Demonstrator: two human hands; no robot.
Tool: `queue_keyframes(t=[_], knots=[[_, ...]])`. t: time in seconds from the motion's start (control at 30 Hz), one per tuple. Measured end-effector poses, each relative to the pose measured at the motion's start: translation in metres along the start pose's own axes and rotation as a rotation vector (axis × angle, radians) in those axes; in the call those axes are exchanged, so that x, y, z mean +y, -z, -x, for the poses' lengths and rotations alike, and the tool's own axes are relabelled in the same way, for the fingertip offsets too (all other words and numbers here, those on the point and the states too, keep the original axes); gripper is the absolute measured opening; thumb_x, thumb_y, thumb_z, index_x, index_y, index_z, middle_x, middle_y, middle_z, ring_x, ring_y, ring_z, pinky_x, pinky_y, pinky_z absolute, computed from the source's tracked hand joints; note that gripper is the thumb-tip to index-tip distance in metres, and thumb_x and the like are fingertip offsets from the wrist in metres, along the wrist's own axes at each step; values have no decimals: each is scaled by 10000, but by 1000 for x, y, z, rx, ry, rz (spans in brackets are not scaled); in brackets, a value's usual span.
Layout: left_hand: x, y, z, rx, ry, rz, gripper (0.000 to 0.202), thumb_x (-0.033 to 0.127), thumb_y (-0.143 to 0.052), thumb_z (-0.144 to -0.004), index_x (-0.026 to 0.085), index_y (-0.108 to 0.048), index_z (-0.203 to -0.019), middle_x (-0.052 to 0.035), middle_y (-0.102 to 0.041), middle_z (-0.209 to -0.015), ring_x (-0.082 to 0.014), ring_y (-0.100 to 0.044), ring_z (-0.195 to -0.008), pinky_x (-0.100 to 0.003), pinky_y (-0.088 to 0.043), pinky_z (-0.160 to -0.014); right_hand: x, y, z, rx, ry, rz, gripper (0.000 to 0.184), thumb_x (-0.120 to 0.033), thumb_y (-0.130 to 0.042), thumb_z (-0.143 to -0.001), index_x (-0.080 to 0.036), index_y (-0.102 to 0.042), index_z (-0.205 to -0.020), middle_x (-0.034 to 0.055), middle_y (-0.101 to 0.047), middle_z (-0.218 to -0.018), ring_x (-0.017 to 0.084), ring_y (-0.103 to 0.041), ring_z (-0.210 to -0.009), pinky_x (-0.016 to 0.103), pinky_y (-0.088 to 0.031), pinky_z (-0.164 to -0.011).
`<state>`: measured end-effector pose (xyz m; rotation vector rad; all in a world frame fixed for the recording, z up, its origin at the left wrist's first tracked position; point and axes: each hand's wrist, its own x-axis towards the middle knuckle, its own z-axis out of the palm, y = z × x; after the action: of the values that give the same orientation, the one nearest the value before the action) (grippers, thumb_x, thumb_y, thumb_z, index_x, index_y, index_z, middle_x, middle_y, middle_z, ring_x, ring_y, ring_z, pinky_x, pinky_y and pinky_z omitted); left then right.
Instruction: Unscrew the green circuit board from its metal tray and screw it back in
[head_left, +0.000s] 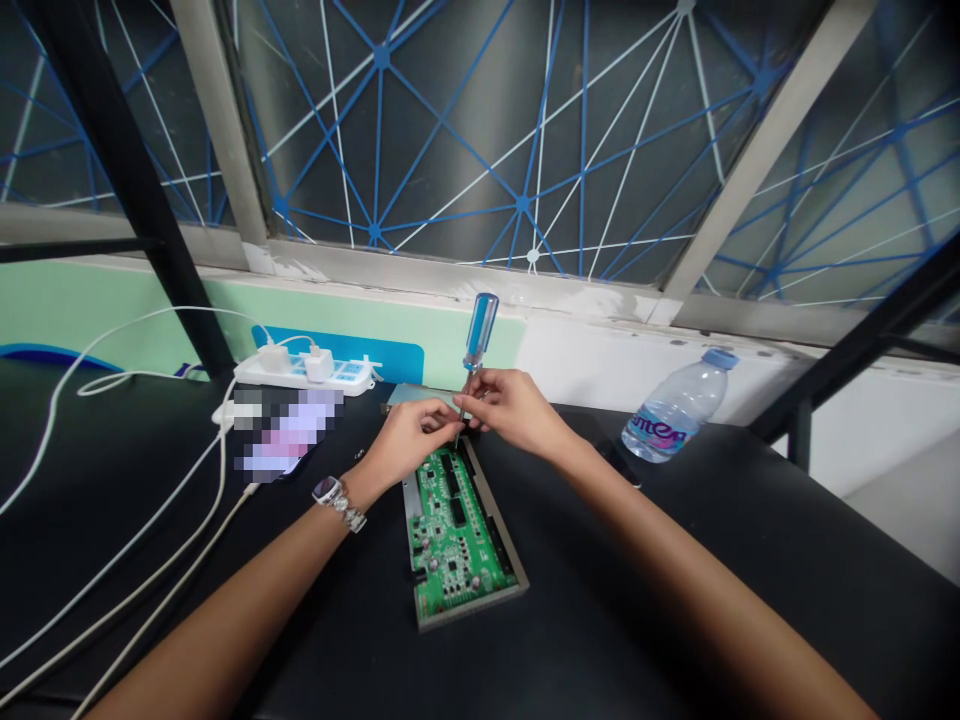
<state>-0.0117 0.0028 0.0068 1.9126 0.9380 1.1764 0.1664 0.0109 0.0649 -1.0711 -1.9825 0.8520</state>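
A green circuit board lies in a grey metal tray on the black table. A screwdriver with a clear blue handle stands upright over the board's far end, its tip down at the board. My right hand is closed on the screwdriver's shaft just below the handle. My left hand has its fingers pinched together at the lower shaft near the tip, resting on the board's far edge. A watch sits on my left wrist.
A white power strip with chargers plugged in sits at the back left, white cables trailing across the table. A blurred-out phone lies beside it. A plastic water bottle lies at the right. A window with blue and white lines is behind.
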Motion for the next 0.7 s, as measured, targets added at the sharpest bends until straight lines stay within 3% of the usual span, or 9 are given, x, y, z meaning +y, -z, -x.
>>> queue_keyframes(t=[0.13,0.3,0.5,0.6,0.7], knots=[[4,3,1,-7,-20,-86,140,265,-611,-870,151,-691,-855,-47,-735,-847,-169,-681,-778,-262,-522,-710,-1,0,1,-51,49,16,140,-290,-597,-863,-182,-611,-775,19,-651,-674,175,-674,-622,279,-528,-586],[8,9,2,-18,-67,-260,182,301,-564,-903,180,-701,-905,-32,-735,-835,-160,-668,-742,-278,-508,-700,-4,3,4,-22,51,-55,176,-342,-543,-912,-176,-579,-866,49,-675,-799,166,-681,-639,279,-543,-574],[15,23,24,-59,-107,-398,156,296,-576,-896,203,-693,-940,-35,-726,-904,-170,-653,-817,-295,-491,-748,5,1,33,141,-7,-394,240,-446,-526,-929,-232,-419,-937,27,-698,-826,160,-693,-609,303,-564,-577],[14,29,39,-127,-115,-447,133,295,-622,-861,219,-690,-948,-35,-711,-939,-182,-639,-850,-318,-479,-791,15,-10,57,226,-22,-602,332,-348,-678,-846,-256,-370,-928,-6,-703,-818,169,-704,-655,341,-579,-662],[13,29,47,-183,-116,-479,111,274,-642,-840,227,-689,-928,-34,-695,-930,-194,-628,-869,-331,-468,-806,24,-22,76,335,-77,-724,366,-279,-716,-815,-262,-367,-921,9,-723,-863,186,-716,-709,362,-574,-710]])
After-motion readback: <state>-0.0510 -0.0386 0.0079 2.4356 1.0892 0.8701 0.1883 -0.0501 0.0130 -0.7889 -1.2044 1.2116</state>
